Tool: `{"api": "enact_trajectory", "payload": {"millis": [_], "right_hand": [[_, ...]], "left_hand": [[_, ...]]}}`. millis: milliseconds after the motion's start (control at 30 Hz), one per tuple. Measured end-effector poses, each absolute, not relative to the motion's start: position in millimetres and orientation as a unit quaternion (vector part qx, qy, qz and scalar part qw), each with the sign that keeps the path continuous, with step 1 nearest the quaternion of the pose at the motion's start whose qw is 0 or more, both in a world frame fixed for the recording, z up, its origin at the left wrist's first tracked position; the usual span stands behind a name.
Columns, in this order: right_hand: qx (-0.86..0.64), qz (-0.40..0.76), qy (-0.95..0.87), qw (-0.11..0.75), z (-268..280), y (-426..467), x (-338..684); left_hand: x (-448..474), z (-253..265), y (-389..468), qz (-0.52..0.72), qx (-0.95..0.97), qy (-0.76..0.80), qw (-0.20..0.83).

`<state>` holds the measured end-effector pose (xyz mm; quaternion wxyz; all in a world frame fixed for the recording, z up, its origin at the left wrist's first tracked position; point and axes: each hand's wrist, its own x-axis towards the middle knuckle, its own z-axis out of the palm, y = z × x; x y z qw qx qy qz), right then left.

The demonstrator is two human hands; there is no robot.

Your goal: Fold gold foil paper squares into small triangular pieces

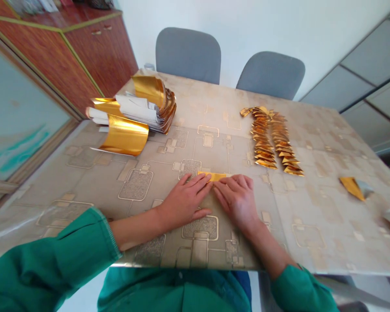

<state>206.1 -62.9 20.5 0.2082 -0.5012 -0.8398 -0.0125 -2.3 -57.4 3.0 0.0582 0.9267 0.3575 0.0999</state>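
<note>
A narrow folded strip of gold foil paper lies flat on the table near its front edge. My left hand rests palm down with its fingers stretched out, the tips on the strip's left part. From the other side my right hand has its fingers bent and drawn together at the strip's right end, partly hiding it. To the far left stands a stack of curled gold-and-white paper sheets, with one loose curled sheet in front. Two rows of folded gold paper pieces lie beyond my right hand.
A patterned cloth covers the table. Gold-and-white paper scraps lie at the right. Two grey chairs stand at the far side before a white wall. A wooden cabinet and a framed glass panel border the left.
</note>
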Motion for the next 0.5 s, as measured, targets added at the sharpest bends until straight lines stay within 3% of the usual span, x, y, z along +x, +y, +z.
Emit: {"api": "enact_trajectory", "payload": {"millis": [200,500], "right_hand": [[-0.513,-0.048,-0.840,0.169,13,-74,206],[-0.515,-0.039,-0.838,0.175,12,-72,207]], "left_hand": [[-3,4,-55,0.101,0.928,0.355,0.050],[-31,5,-59,0.114,0.918,0.379,0.006]]}}
